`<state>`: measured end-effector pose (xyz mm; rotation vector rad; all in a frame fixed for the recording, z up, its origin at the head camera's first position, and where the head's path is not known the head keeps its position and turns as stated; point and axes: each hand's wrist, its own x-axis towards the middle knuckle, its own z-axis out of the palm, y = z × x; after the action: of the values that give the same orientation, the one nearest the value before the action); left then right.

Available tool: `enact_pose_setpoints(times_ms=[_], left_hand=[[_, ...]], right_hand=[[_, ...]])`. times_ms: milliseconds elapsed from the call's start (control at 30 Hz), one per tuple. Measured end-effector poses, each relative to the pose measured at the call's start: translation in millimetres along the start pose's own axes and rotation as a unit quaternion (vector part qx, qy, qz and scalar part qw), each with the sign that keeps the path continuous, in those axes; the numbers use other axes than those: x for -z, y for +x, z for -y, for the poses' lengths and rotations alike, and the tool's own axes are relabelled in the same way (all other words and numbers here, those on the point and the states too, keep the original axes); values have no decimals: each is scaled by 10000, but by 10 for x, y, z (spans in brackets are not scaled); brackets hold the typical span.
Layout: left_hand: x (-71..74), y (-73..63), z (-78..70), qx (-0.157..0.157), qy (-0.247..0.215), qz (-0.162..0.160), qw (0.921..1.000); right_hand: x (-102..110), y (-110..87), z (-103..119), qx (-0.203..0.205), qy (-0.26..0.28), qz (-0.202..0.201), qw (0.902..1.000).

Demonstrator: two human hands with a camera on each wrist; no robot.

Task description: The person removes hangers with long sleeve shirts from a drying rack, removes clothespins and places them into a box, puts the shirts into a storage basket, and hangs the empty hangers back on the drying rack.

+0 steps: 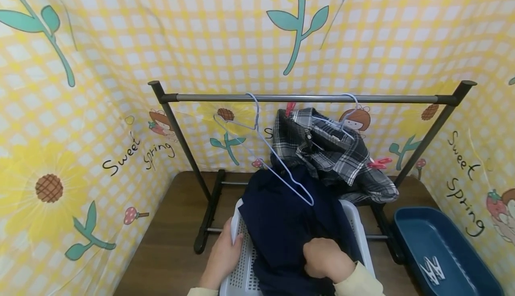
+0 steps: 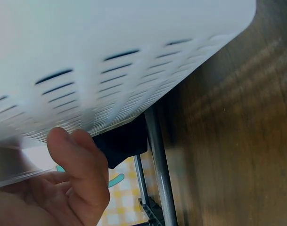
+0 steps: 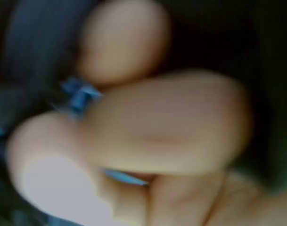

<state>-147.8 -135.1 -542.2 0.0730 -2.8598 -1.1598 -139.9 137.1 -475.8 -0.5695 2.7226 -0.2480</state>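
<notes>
Nearest, a white perforated basket (image 1: 358, 228) is gripped at its left rim by the left hand (image 1: 223, 255), fingers bent round the edge. Inside the basket and draped over its far end, a navy garment (image 1: 277, 224) is pinched by the right hand's (image 1: 327, 259) curled fingers, blurred up close. Above the basket, a pale wire hanger (image 1: 256, 116) and a plaid shirt (image 1: 330, 148) are hung from a metal rack (image 1: 297, 98). Right of the basket, white clothespins (image 1: 432, 270) are held in a blue tray (image 1: 446, 238).
</notes>
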Motion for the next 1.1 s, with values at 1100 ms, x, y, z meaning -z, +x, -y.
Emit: enact_pose_setpoints(times_ms=[1100], left_hand=[[19, 27, 20, 286, -344, 393, 9982]], right_hand=[[-394, 849, 360, 842, -9, 396, 9957]])
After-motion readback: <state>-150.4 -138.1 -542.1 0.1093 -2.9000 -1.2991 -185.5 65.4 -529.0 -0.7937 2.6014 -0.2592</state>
